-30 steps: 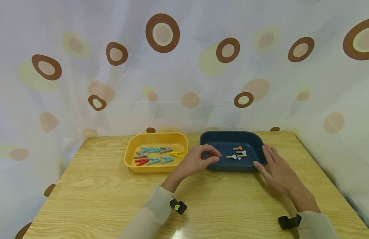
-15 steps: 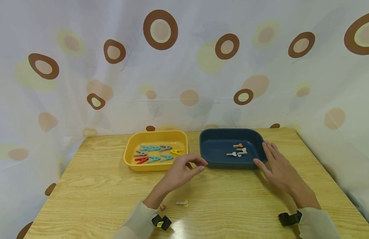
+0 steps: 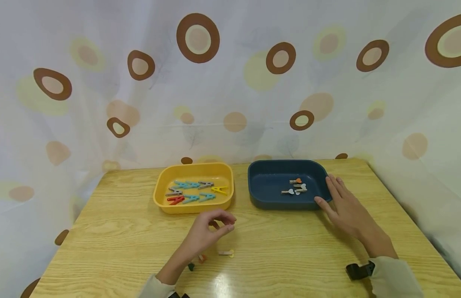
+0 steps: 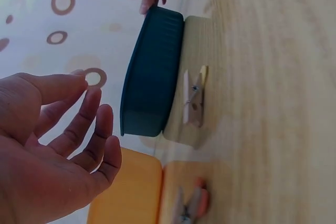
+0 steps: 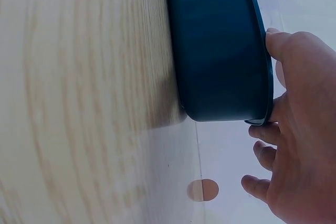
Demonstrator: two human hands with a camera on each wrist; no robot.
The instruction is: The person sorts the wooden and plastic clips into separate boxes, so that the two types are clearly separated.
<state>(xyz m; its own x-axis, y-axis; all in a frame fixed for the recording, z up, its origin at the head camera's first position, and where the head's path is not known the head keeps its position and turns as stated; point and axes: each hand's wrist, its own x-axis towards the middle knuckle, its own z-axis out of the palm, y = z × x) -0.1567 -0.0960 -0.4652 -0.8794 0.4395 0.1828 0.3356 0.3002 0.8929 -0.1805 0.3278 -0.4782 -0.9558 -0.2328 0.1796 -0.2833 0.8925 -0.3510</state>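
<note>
My left hand [image 3: 209, 231] is above the table in front of the yellow tray, fingers loosely bent, nothing seen between them. Near it on the wood lie a clothespin with a yellow heart [image 3: 226, 253], one with an orange heart [image 3: 201, 258], and a dark green piece [image 3: 191, 266] partly behind the wrist. My right hand [image 3: 347, 211] rests on the right front corner of the dark blue tray [image 3: 284, 205], thumb on the front rim and fairly straight fingers along the side. Inside that tray are several small wooden clothespins [image 3: 298, 187] with white and orange hearts.
A yellow tray [image 3: 194, 210] stands left of the blue one, holding several plastic clips [image 3: 191, 198] in blue, grey, red and yellow. Behind both trays hangs a patterned curtain [image 3: 208, 95]. The wooden table [image 3: 290, 256] reaches toward me.
My left hand has drawn back from over the blue tray, leftward and toward me, uncovering the loose clothespins on the table. The right hand keeps its place on the tray corner.
</note>
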